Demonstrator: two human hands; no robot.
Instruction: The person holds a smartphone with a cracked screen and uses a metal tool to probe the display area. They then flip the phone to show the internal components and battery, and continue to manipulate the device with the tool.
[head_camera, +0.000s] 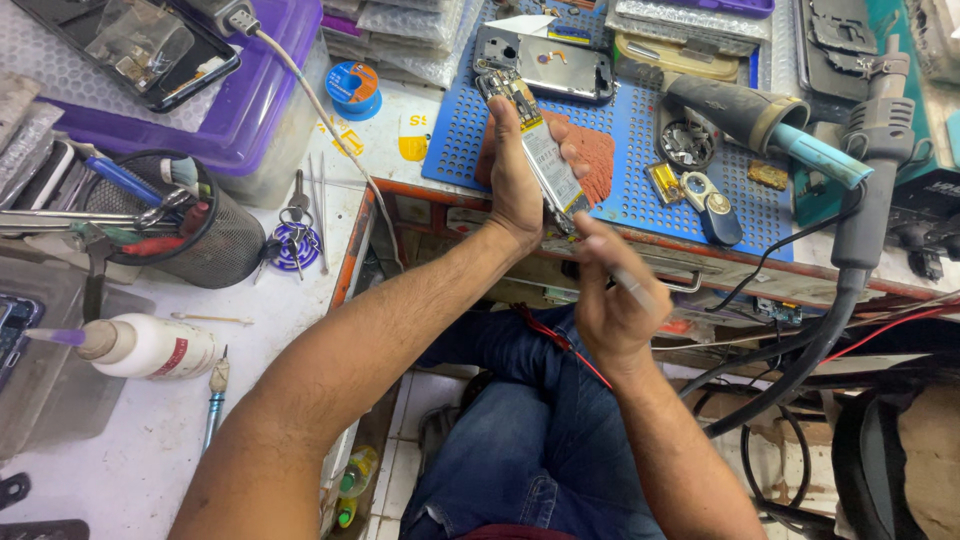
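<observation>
Head view, left to right. White plastic squeeze bottle (150, 347) with a purple nozzle lies on its side on a pale, scuffed worktop (120, 450). Behind it, a round black mesh cup (215, 235) holds pens and pliers; a translucent purple bin (250, 100) sits further back. Small blue solder spool (354, 86) rests beside a blue perforated mat (640, 190).

Left hand (518, 180): fingers wrapped around an opened phone (545, 165), long and narrow, back cover off, silvery battery and circuit board exposed. Phone is held tilted in the air over the mat's near edge.

Right hand (612, 300): fingers pinched together on a thin pale tool (632, 288), blurred; its tip is close to the phone's lower end, contact cannot be told.

Right of the mat, a grey hot-air handle (870, 150) with thick black hose. Below, blue jeans and a tiled floor.
</observation>
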